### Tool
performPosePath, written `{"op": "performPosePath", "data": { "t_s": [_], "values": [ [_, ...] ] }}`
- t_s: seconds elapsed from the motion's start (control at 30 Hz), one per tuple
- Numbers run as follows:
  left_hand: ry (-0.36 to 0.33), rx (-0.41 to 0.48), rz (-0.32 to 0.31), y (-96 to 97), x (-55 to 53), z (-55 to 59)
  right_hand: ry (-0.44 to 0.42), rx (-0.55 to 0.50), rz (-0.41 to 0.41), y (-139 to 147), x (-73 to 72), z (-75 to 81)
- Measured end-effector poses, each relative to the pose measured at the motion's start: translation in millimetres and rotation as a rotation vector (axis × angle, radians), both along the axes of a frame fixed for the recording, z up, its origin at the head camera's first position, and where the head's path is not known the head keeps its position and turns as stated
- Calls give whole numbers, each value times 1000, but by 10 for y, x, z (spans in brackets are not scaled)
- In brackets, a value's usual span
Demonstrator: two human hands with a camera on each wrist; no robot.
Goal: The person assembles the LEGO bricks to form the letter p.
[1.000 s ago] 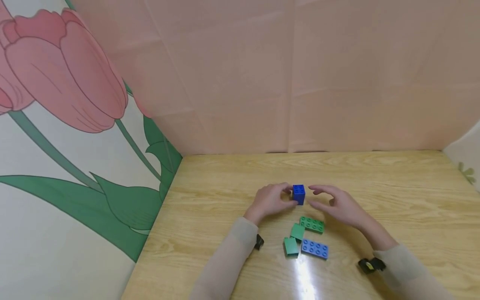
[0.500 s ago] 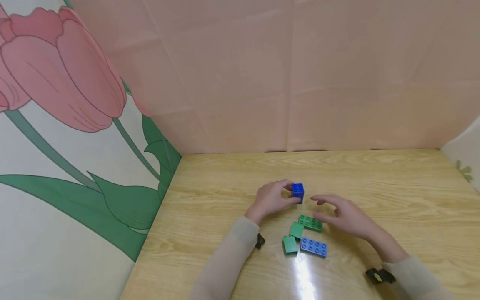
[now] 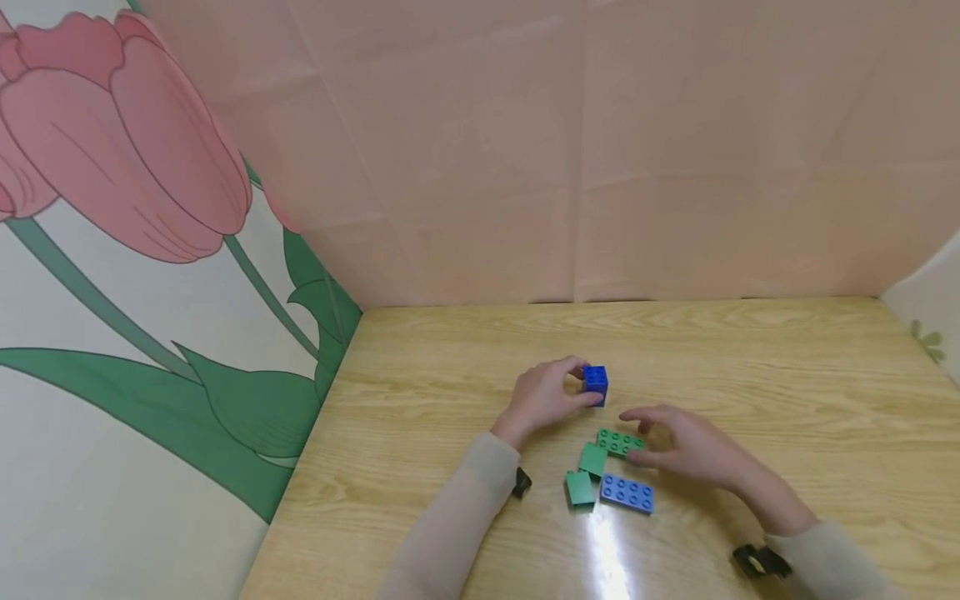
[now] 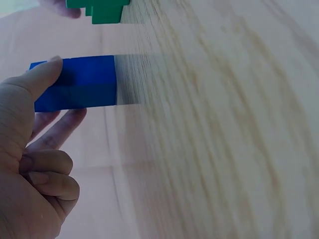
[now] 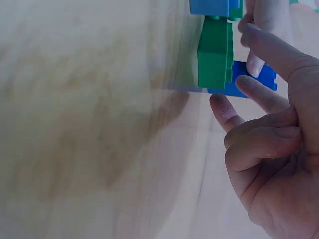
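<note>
Light blue brick (image 3: 626, 494) nearest, six o'clock from green knobbed brick (image 3: 617, 442). Green one looks hard, light; best pinched across long sides. Right hand (image 3: 693, 446) beside it, three o'clock, thumb and finger apart, nothing held. Eleven o'clock: left hand (image 3: 543, 397) pinches tall dark blue block (image 3: 596, 380), shiny, maybe slippery, likely not squashy. Farthest, twelve o'clock: creased pink sheet (image 3: 615, 167).
</note>
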State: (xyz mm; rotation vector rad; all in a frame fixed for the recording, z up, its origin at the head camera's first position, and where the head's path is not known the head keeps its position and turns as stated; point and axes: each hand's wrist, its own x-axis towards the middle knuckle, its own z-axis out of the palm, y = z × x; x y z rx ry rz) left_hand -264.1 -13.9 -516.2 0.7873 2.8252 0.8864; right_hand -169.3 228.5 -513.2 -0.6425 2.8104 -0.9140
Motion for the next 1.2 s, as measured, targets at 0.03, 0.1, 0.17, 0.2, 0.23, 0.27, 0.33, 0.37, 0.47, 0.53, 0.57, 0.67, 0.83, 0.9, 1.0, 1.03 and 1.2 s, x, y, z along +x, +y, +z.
{"op": "performPosePath", "data": {
  "t_s": [0.03, 0.1, 0.17, 0.2, 0.23, 0.27, 0.33, 0.37, 0.47, 0.53, 0.57, 0.67, 0.83, 0.9, 1.0, 1.03, 1.2],
  "values": [
    [-1, 4, 0, 1, 1, 1, -3, 7, 4, -8, 5, -1],
    [-2, 10, 2, 3, 3, 1, -12, 23, 6, -23, 13, -6],
    [1, 9, 5, 6, 3, 1, -17, 38, 6, -38, 14, -13],
    [2, 8, 7, 7, 3, 1, -19, 45, 3, -43, 13, -19],
    [4, 7, 8, 8, 3, 1, -18, 51, 2, -48, 11, -25],
    [5, 6, 9, 9, 2, 0, -18, 56, 2, -53, 8, -32],
    [7, 6, 10, 10, 0, -3, -11, 66, 6, -61, 2, -49],
    [5, 8, 11, 11, -2, -5, -8, 70, 9, -64, 1, -57],
    [-1, 16, 11, 10, -6, -18, 2, 83, 19, -67, -3, -78],
    [-5, 28, 12, 8, -11, -28, 16, 86, 25, -66, -3, -86],
    [-7, 33, 12, 7, -13, -33, 20, 84, 27, -64, -3, -88],
    [-15, 52, 15, 8, -16, -40, 34, 77, 29, -62, 0, -91],
    [-22, 66, 20, 10, -18, -39, 48, 66, 19, -55, 5, -86],
    [-25, 70, 23, 13, -19, -38, 58, 58, 8, -52, 6, -83],
    [-30, 80, 28, 14, -15, -32, 78, 40, -4, -45, 3, -79],
    [-30, 83, 30, 14, -13, -31, 86, 35, -8, -42, 2, -76],
    [-24, 89, 33, 9, -5, -36, 128, 10, -17, -23, -3, -54]
  ]
}}
